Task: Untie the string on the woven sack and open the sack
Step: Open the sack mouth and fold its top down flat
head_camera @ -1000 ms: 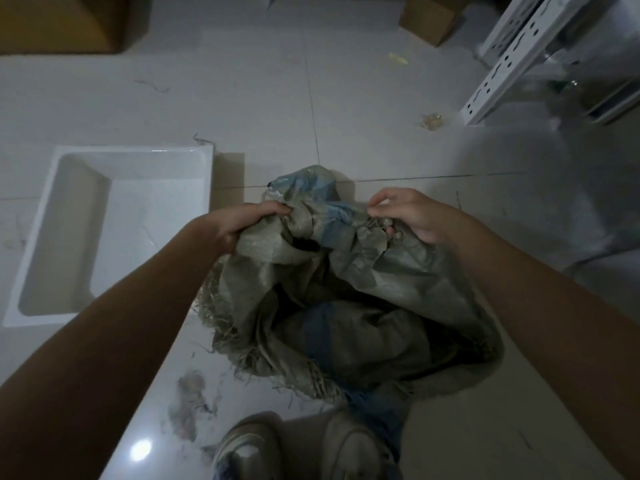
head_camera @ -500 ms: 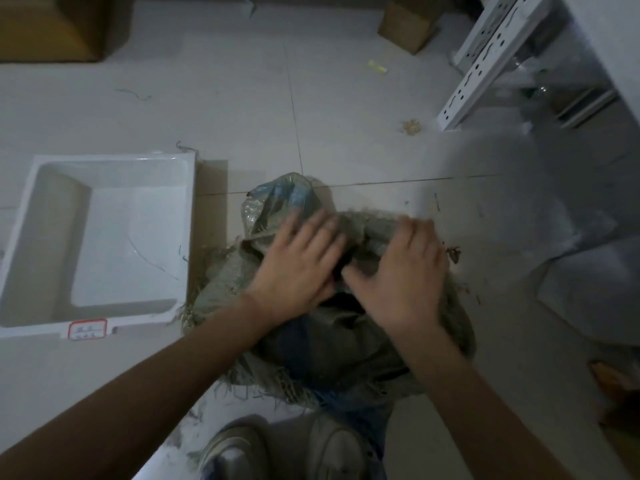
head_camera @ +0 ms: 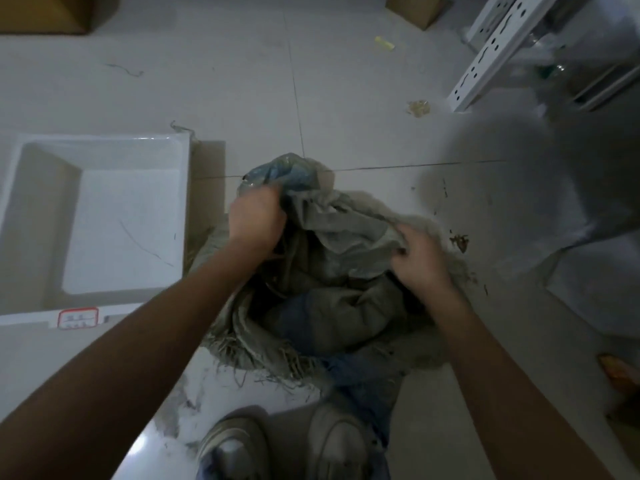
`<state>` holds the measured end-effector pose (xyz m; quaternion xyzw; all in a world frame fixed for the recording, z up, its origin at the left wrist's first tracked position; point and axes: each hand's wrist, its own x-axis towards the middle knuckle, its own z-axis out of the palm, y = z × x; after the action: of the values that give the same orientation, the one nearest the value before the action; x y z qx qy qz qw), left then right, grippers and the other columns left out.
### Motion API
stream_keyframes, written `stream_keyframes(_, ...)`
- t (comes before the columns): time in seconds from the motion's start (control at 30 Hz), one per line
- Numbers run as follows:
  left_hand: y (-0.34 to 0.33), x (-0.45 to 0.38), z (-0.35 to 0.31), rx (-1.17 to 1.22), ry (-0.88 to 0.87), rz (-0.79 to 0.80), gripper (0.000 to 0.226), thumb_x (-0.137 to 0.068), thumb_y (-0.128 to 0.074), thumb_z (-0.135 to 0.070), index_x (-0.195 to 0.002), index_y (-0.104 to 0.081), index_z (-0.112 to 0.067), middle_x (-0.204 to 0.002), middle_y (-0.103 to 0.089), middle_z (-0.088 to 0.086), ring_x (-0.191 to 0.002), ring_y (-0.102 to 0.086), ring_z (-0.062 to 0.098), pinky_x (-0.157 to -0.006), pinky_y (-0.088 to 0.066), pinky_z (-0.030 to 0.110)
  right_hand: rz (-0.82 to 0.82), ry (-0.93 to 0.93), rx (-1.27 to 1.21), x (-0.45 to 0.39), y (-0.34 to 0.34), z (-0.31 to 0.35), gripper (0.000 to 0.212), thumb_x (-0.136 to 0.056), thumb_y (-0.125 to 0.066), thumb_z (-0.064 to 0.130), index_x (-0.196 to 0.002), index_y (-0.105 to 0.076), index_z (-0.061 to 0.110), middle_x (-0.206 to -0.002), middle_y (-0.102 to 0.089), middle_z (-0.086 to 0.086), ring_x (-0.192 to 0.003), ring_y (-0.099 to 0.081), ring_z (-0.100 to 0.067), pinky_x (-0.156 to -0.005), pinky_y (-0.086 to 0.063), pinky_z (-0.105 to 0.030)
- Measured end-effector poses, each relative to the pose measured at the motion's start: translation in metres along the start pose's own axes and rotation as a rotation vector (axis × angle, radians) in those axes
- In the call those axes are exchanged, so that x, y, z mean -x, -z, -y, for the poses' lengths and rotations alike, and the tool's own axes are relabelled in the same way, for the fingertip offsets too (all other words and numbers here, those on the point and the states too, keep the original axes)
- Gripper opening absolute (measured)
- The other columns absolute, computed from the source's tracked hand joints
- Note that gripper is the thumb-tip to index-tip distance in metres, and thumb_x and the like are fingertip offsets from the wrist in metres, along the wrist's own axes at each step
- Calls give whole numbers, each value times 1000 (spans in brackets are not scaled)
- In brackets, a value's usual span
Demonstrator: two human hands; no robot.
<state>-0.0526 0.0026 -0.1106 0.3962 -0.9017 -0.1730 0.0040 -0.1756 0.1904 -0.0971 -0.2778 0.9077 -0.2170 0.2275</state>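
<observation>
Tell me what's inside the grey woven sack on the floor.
Both hands, left hand and right hand, grip the mouth of the frayed grey woven sack. Only crumpled folds and a bluish plastic liner show; any contents lie hidden beneath.

The pale tiled floor (head_camera: 346, 98) carries a crumpled grey woven sack (head_camera: 332, 271) mid-floor, a white rectangular plastic tray (head_camera: 100, 147) just beside it toward the left edge, and brown cardboard boxes (head_camera: 415, 8) along the far edge.

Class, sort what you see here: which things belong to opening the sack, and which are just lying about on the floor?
Part of the job:
woven sack
left hand, gripping its cloth
right hand, gripping its cloth

Just lying about:
white tray
cardboard box
white perforated rail
yellow scrap
</observation>
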Motion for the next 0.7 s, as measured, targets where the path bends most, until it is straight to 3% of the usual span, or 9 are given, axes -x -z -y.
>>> stream_keyframes(0.1, 19, -19, 11, 472, 318, 48, 31, -84, -41, 1, -105, -64, 6, -105, -64, 28, -102, -61, 37, -83, -48, 40, 56, -19, -227, -12, 26, -4, 29, -80, -54, -12, -101, -67, 2, -91, -63, -6, -87, -58, -18, -77, -41, -23)
stream_keyframes(0.17, 27, -28, 10, 656, 412, 120, 26, -85, -41, 3, -95, -64, 11, -87, -60, 24, -87, -57, 29, -71, -43, 35, 140, -62, -358, -22, 33, -2, 36, -76, -51, -18, -102, -67, 2, -91, -62, -10, -84, -58, -21, -77, -45, -29)
stream_keyframes(0.27, 28, -40, 12, 787, 549, 243, 25, -86, -43, 4, -62, -47, -2, -68, -47, 11, -64, -45, 21, -60, -38, 29, 208, -269, -651, -44, 31, -4, 52, -62, -43, -19, -100, -65, 7, -84, -64, -11, -77, -59, -27, -66, -49, -27)
stream_keyframes(0.33, 25, -45, 16, 914, 655, 286, 27, -88, -42, 0, -61, -43, -6, -69, -48, 15, -63, -46, 26, -61, -41, 26, 286, -406, -799, -58, 25, -12, 46, -56, -44, -6, -95, -65, 4, -80, -63, -11, -70, -60, -28, -59, -50, -25)
stream_keyframes(0.47, 14, -38, 23, 941, 767, 403, 33, -94, -36, -2, -62, -42, -1, -31, -50, 13, -55, -38, 25, -51, -34, 24, 401, -515, -607, -71, 4, -27, 21, -74, -50, 13, -67, -69, 8, -72, -62, -13, -62, -61, -26, -59, -48, -26)
stream_keyframes(0.53, 7, -32, 26, 866, 780, 477, 25, -92, -41, -5, -68, -47, 1, -56, -60, 20, -61, -45, 28, -57, -42, 26, 375, -371, -220, -76, -3, -26, 20, -84, -53, 23, -77, -64, 7, -79, -61, -13, -75, -60, -27, -64, -45, -28)
stream_keyframes(0.6, 3, -27, 24, 737, 713, 506, 18, -89, -48, -12, -95, -58, 2, -105, -62, 27, -88, -59, 36, -81, -51, 37, 78, -99, 231, -74, -7, -18, 25, -87, -56, 26, -96, -59, 3, -95, -59, -17, -93, -57, -31, -73, -47, -35)
stream_keyframes(0.63, 1, -24, 22, 606, 619, 463, 30, -90, -51, -17, -112, -57, 2, -121, -58, 27, -105, -58, 38, -90, -48, 42, -89, 32, 341, -65, -5, -7, 28, -88, -56, 23, -104, -57, 1, -104, -58, -19, -99, -55, -34, -79, -47, -38)
stream_keyframes(0.7, 2, -11, 15, 159, 308, 218, 40, -92, -50, -25, -120, -51, 3, -123, -55, 27, -113, -54, 41, -91, -45, 45, -306, 314, 327, -34, 0, 17, 23, -85, -56, 15, -103, -57, 0, -103, -59, -20, -96, -55, -34, -78, -46, -40)
